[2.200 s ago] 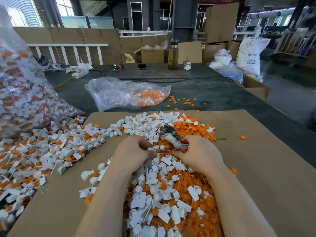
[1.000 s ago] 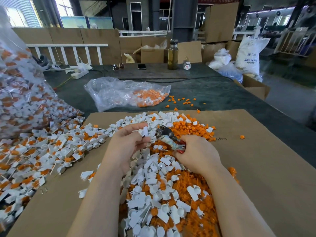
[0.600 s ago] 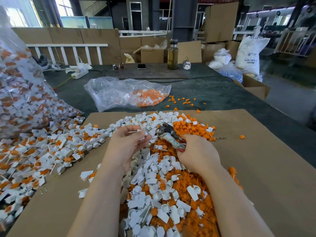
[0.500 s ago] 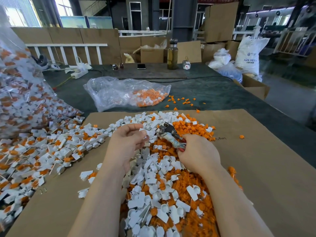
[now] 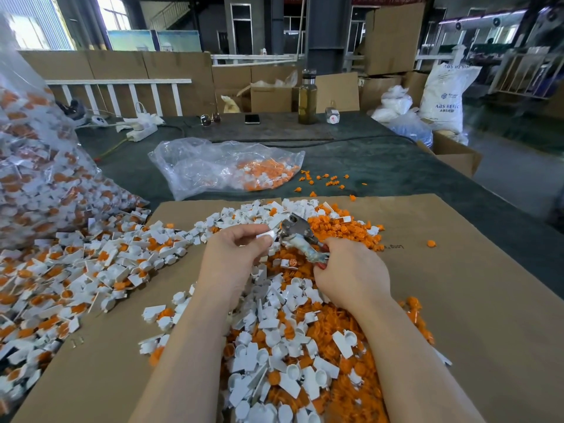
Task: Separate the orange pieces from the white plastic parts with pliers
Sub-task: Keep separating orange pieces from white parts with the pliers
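While both forearms are reaching forward over the cardboard [image 5: 457,300], the left hand [image 5: 232,257] is curling palm-inward, its thumb and fingertips pinching a white part [image 5: 265,235] just beside the pliers [image 5: 297,236]. The right hand [image 5: 351,273] is wrapping its grip tightly around the pliers' handles, knuckles up, with the metal head pointing up and left toward the white part. Whether the head is touching that part is hard to tell. Beneath and between the wrists a mixed heap [image 5: 290,346] of white parts and orange pieces is lying on the cardboard, with a mostly orange cluster [image 5: 341,230] beyond the right hand. On the counter [image 5: 381,169] farther back, a clear bag [image 5: 225,166] is holding more orange pieces.
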The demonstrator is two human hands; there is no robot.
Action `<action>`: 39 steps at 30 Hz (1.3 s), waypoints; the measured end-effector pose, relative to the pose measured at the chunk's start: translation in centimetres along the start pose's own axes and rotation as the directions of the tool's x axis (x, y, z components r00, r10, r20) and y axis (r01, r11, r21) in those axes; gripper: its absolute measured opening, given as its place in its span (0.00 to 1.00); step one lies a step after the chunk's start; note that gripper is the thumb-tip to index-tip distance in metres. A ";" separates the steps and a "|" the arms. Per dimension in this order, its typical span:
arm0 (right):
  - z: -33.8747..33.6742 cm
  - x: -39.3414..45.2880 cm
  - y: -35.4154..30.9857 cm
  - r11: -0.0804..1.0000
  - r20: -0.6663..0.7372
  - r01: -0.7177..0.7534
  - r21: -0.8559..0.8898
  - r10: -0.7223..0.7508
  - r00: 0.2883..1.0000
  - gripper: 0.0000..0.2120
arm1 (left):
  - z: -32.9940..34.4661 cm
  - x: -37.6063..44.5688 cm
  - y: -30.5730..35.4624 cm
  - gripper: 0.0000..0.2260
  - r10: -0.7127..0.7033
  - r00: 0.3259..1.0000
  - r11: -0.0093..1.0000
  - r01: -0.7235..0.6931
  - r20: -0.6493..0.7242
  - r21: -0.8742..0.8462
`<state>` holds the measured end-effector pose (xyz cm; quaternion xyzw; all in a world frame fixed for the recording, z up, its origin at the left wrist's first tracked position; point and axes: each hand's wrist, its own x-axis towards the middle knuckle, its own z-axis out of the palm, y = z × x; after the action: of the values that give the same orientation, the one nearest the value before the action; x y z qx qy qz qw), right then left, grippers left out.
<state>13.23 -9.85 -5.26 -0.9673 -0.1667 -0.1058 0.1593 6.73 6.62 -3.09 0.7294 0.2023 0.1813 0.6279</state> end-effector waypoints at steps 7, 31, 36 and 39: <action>-0.8 0.5 -0.2 0.898 -0.048 -0.023 0.438 0.049 0.998 0.06 | 1.2 -0.1 0.1 0.06 -0.015 1.000 0.995 0.016 0.006 -0.095; -0.9 -0.6 -1.8 0.788 -0.303 0.162 0.594 0.033 0.952 0.08 | 2.1 -1.5 1.6 0.02 -0.025 0.995 0.940 0.055 0.093 -0.336; -0.9 -0.8 -2.0 0.790 -0.344 0.195 0.582 0.022 0.939 0.09 | 2.3 -1.6 1.6 0.03 0.035 0.999 0.965 -0.024 0.038 -0.260; -0.9 -0.8 -1.9 0.791 -0.351 0.208 0.575 0.008 0.937 0.09 | 2.3 -1.5 1.5 0.03 0.085 0.996 0.986 -0.081 0.022 -0.144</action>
<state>11.73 -8.72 -4.10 -0.8229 -0.2139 -0.2183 0.4790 6.68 3.72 -1.96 0.6927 0.1496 0.2112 0.6731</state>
